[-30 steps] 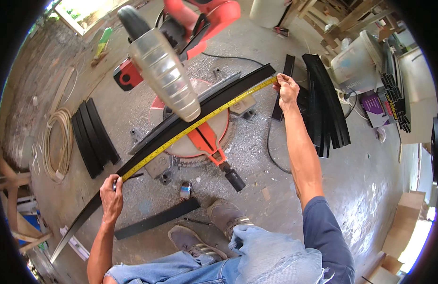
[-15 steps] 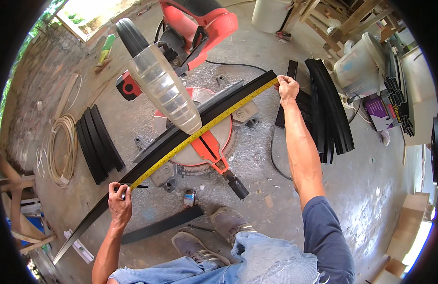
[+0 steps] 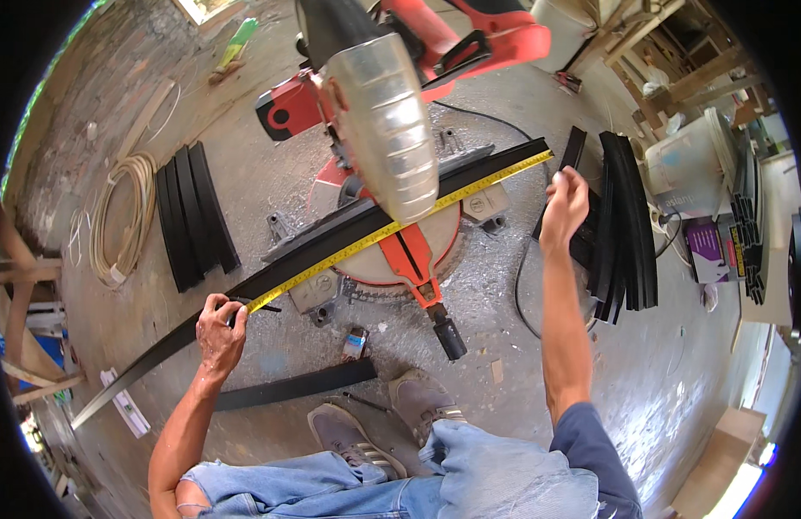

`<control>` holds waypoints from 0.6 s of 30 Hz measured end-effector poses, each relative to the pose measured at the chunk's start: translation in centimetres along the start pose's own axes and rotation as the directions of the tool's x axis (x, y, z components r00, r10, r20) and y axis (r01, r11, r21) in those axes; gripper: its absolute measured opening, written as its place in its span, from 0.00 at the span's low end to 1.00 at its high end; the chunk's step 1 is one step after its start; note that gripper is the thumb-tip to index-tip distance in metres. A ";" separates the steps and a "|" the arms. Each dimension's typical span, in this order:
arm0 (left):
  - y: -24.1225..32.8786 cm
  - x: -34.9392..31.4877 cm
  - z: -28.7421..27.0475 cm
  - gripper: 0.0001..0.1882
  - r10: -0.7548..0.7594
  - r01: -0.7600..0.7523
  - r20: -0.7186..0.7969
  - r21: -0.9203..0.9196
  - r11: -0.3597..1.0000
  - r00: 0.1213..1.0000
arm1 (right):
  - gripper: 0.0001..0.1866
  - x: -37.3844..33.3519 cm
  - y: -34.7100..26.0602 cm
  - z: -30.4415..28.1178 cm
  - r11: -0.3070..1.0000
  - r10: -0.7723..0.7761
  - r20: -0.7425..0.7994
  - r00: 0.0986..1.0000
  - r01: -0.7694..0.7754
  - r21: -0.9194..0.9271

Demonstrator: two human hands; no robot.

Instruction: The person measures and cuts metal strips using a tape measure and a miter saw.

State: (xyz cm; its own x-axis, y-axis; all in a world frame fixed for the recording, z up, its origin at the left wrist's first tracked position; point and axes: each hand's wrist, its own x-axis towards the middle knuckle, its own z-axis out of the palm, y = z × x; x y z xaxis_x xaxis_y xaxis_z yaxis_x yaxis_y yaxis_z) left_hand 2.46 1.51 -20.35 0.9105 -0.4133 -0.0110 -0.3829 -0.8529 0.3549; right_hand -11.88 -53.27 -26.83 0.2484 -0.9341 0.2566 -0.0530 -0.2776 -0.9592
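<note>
1. Head view, left hand: its fingers are clamped around the body of a yellow tape measure (image 3: 331, 260), mostly hidden in the left hand (image 3: 221, 336), beside a long black strip (image 3: 491, 166).
2. The tape's blade runs out along the strip's near edge, its free end at the strip's far right end.
3. Right hand: the right hand (image 3: 563, 208) is raised just beside that free end, apart from it, fingers curled inward; I cannot tell whether the fingertips meet.
4. The strip lies slantwise across a red and black mitre saw (image 3: 395, 249), beneath its clear ridged guard (image 3: 392, 121), with its left end reaching past the left hand.
5. On the floor (image 3: 643, 381), short black strips (image 3: 199, 216) lie left of the saw, near a beige coil (image 3: 119, 216); another loose black piece (image 3: 305, 385) lies before the shoes (image 3: 349, 437).
</note>
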 end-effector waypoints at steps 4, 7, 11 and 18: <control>-0.9 0.0 0.4 0.08 0.024 -0.024 -0.004 -0.003 1.000 1.000 | 0.08 -17.9 -8.0 -1.7 0.991 -0.132 0.770 0.624 0.104 0.085; -0.9 0.1 0.6 0.08 0.052 -0.052 -0.011 -0.022 0.998 0.999 | 0.11 -29.5 -8.1 -2.2 0.857 -0.216 0.963 -0.162 0.440 0.266; -0.5 0.4 0.6 0.08 0.048 -0.048 -0.008 -0.019 0.999 0.999 | 0.10 -36.8 -5.9 -2.9 0.600 -0.190 0.949 -0.250 0.736 0.314; 0.1 0.5 0.3 0.08 0.018 -0.018 0.017 -0.031 0.999 1.000 | 0.10 -38.0 -4.9 -2.7 0.626 -0.030 0.963 -0.269 0.745 0.228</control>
State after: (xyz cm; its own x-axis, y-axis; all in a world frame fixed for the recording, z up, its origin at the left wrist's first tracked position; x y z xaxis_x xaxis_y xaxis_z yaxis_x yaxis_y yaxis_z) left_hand 2.85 1.13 -20.61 0.9007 -0.4339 -0.0201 -0.3939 -0.8354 0.3834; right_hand -23.63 -16.98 -31.57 0.8658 0.4761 -0.1538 0.3727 -0.8189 -0.4365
